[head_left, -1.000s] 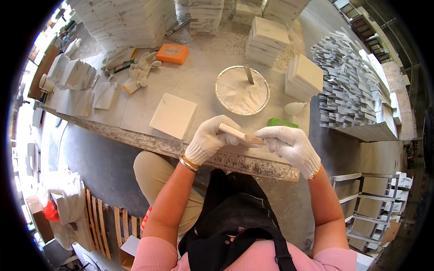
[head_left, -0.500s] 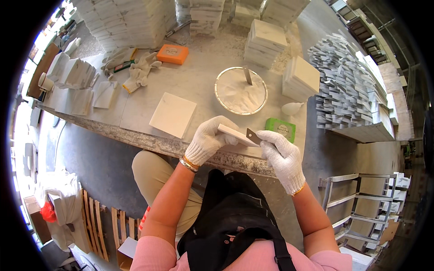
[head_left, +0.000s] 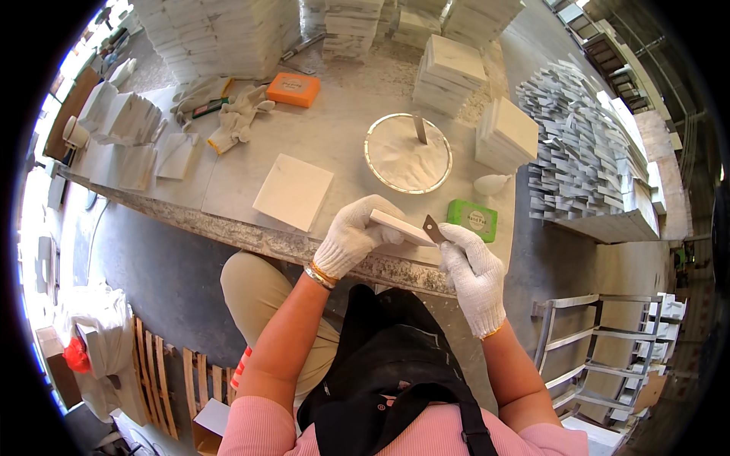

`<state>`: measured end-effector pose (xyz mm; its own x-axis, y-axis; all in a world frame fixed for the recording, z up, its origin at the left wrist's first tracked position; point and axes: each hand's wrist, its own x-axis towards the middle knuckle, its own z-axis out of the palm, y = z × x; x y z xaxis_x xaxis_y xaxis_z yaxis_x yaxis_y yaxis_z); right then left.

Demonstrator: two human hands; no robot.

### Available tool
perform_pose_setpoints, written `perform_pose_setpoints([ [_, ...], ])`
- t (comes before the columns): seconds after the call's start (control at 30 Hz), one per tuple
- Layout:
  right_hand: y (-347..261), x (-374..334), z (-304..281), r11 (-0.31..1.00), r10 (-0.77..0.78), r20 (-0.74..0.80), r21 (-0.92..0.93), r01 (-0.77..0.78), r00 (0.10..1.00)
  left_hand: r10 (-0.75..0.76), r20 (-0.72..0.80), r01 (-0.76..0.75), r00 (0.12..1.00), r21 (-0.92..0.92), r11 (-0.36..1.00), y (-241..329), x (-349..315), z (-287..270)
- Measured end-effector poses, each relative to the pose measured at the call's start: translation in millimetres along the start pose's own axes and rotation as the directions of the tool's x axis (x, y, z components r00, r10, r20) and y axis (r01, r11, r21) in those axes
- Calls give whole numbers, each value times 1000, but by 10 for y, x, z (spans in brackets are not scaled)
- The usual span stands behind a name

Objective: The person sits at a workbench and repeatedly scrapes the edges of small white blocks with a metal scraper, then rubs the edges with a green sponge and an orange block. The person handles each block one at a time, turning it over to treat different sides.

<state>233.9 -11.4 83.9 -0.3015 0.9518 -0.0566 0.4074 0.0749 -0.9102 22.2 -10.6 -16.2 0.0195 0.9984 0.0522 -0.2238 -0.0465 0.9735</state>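
Note:
My gloved left hand (head_left: 357, 234) is closed on a white stone tile (head_left: 404, 227), tilted with its narrow edge upward, above the table's front edge. In my gloved right hand (head_left: 474, 270) a small flat metal blade (head_left: 433, 230) is pinched, its pointed end sticking up beside the tile's right end. Whether the blade touches the tile is hard to make out. Beyond my hands stands a round bowl (head_left: 370, 165) of white powder with another flat blade (head_left: 420, 129) stuck upright in it. A square white tile (head_left: 293, 191) lies flat to the left.
Near my right hand lie a green hand pad (head_left: 472, 221) and a white bulb-shaped object (head_left: 492, 184). Tile stacks (head_left: 449, 74) stand at the back and right. An orange pad (head_left: 293, 89) and loose gloves (head_left: 237, 120) lie at back left. A metal rack (head_left: 593, 332) stands at lower right.
The blade in my right hand has turned slightly more upright and shifted a little right along the tile's end. My left hand keeps its hold on the tile.

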Motion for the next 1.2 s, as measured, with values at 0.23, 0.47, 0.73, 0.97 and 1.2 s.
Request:
perform_pose_setpoints([
  [0.23,38,-114,158,981,62,-43,184,-53,997,14,9,-14,1000,-70,997,41,-1,20],
  [0.47,58,-89,-122,982,118,-188,169,-86,975,18,-6,-18,1000,12,1000,13,-13,5],
  [0.73,82,-79,15,995,46,-131,92,-34,990,-16,-20,17,1000,37,999,-3,-25,-3],
  [0.97,32,-30,197,997,-74,-134,26,78,988,15,5,-15,1000,-10,1000,-41,-14,-5],
  [1.2,-21,-84,108,998,56,-143,4,-56,988,-33,-6,33,999,-63,997,-24,-40,-1],
])
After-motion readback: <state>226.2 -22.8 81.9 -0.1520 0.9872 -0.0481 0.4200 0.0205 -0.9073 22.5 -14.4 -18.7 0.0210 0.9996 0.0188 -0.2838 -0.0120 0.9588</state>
